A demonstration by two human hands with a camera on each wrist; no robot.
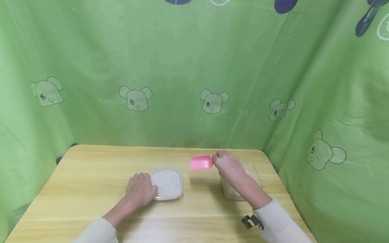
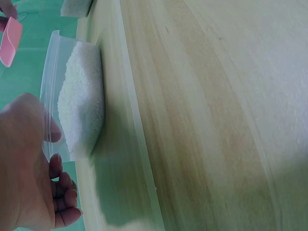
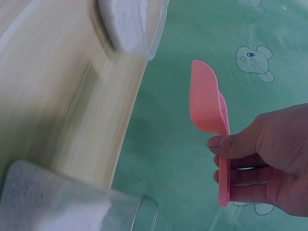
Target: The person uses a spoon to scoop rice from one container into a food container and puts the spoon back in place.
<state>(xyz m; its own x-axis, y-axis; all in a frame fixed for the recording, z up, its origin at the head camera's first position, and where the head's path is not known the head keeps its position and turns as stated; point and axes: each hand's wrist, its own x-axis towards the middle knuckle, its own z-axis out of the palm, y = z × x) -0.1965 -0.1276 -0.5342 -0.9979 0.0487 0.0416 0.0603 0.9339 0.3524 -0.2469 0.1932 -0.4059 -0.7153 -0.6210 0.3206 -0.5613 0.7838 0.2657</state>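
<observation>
In the head view my right hand holds a pink scoop above the table, between two clear containers. Its handle lies between thumb and fingers in the right wrist view, and no grains show in the scoop bowl. My left hand grips the near-left rim of a clear plastic container, thumb over the rim and fingers curled outside. White grains fill much of that container. Beneath my right forearm stands a taller clear container, partly hidden, also with white grains.
The light wood table carries both containers, with a gap between them. A green curtain printed with bear heads hangs behind the table and along its sides. A dark clip-like object sits at my right sleeve.
</observation>
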